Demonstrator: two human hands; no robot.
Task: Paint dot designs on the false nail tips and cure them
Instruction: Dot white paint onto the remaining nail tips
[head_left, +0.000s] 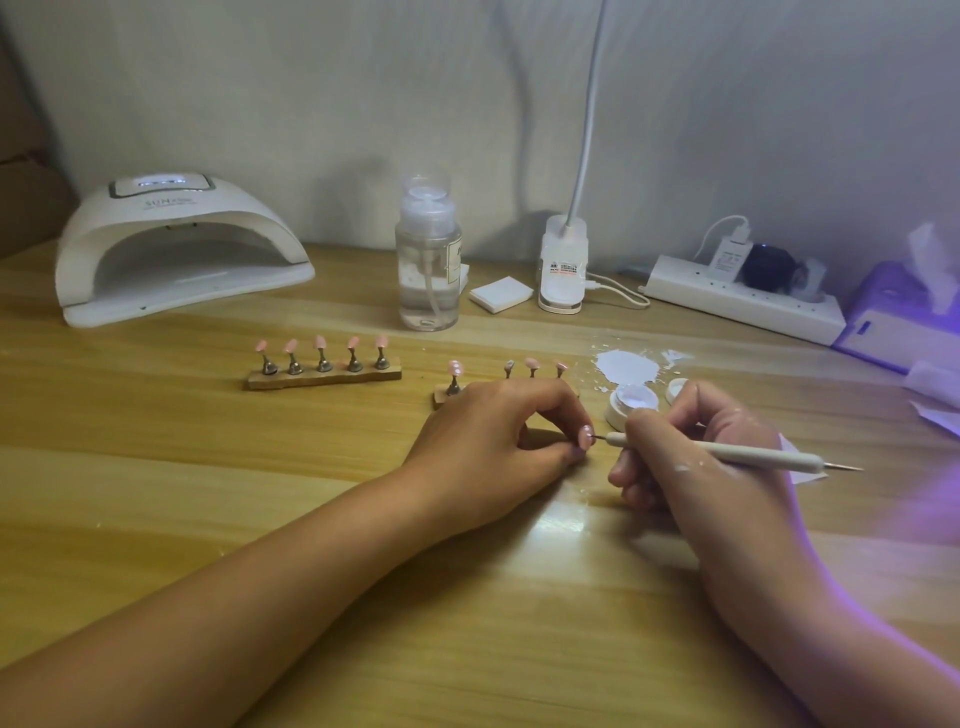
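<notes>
Left hand (498, 431) curled, pinching pink false nail tip (586, 437); right hand (691, 447) just right of it grips white dotting pen (753, 454), tip touching nail.

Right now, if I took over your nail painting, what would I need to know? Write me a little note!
Left hand: pinches one pink nail tip.
Right hand: holds the dotting pen, point at that tip.
Open white gel pot sits just behind.
Near rack: four tips, at least one looks dotted.
Far rack: five tips look plain.
To do: finish dots, then cure in the lamp.
</notes>
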